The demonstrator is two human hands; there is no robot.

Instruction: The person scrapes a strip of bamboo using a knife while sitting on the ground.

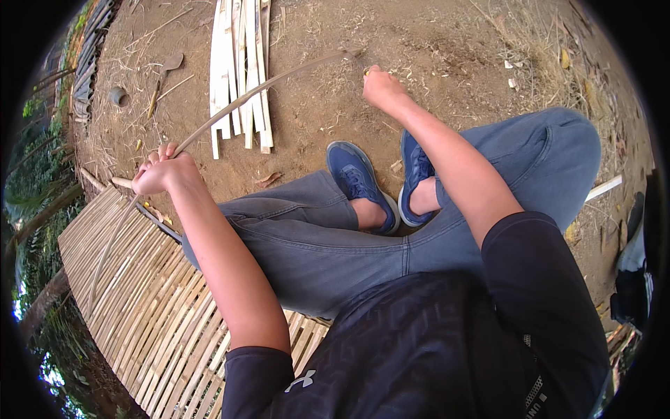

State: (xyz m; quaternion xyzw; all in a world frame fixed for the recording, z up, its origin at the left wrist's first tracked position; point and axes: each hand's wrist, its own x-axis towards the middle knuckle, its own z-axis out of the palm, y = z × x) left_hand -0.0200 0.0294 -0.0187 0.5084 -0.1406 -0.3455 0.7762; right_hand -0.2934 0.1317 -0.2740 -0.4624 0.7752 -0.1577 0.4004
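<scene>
Diagonally, strip [245,98] in clenched left hand [166,170], tip [354,52] near curled right hand [382,86], contents unclear

Brown and matt, that long strip [223,114] arcing from ten o'clock to twelve looks woody, its face fairly smooth. At eleven, pale flat slats [232,63] of raw split wood, dull and unvarnished! Eight o'clock now: a slatted platform [132,286], bamboo by its look, with a faint natural sheen. Beneath, bare earth [307,119], dry, rough and gritty. Up near ten-thirty, a tool head [172,62] like rusted metal, no shine. Near the centre, trousers [314,258] of matt woven cloth, fabric-like shoes [351,174], and at five, a smooth dark shirt [419,335], faintly patterned.
</scene>
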